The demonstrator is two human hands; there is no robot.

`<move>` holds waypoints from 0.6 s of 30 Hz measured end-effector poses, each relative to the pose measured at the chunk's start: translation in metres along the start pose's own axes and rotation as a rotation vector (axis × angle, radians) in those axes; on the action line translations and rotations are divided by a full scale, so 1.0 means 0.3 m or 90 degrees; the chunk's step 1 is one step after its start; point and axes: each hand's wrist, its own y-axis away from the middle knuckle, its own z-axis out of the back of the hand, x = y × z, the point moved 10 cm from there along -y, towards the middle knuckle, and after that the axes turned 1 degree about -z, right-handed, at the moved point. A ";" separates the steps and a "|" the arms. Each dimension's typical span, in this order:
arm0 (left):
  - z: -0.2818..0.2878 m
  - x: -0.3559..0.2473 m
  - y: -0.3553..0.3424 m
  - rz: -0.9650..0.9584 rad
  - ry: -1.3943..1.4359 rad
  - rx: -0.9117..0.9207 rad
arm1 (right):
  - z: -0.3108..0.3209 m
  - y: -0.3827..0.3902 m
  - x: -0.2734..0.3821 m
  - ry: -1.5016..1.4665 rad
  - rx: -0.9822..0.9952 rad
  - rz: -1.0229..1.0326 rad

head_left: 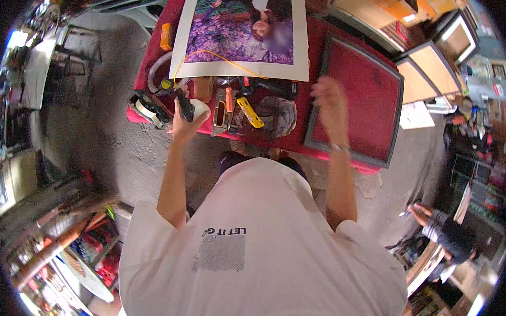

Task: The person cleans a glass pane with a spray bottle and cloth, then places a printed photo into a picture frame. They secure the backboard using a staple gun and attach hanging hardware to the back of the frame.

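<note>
My left hand (181,126) is closed around a black handheld object (185,106) at the table's near left edge. Its exact kind is hard to make out. A thin yellow-orange strip (213,53) arcs from near that hand over the lower border of a large photo print (176,58). Beside the hand sits a white roll (201,110). My right hand (331,96), smeared by motion, hovers over the left side of a black rectangular frame (348,43); its fingers are unclear. Between my hands lie an orange-handled tool (229,99), a yellow utility knife (249,112) and a metal hand tool (221,118).
Red cloth (145,72) covers the table. A crumpled clear plastic bag (280,116) lies by the near edge, a black-and-white device (147,109) at the left corner, an orange box (166,36) farther back. Frames (429,71) lean at right; another person (449,236) stands lower right.
</note>
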 end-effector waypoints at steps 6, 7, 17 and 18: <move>-0.002 0.014 -0.103 -0.096 0.153 -0.100 | -0.148 0.071 -0.725 0.448 -0.042 -0.034; -0.007 0.026 -0.124 -0.065 0.158 -0.098 | -0.157 0.061 -0.747 0.473 -0.041 -0.086; 0.065 -0.129 -0.103 -0.138 0.108 -0.118 | -0.167 0.160 -0.537 0.399 -0.069 -0.121; 0.077 -0.139 -0.098 -0.140 0.100 -0.115 | -0.163 0.173 -0.521 0.397 -0.100 -0.099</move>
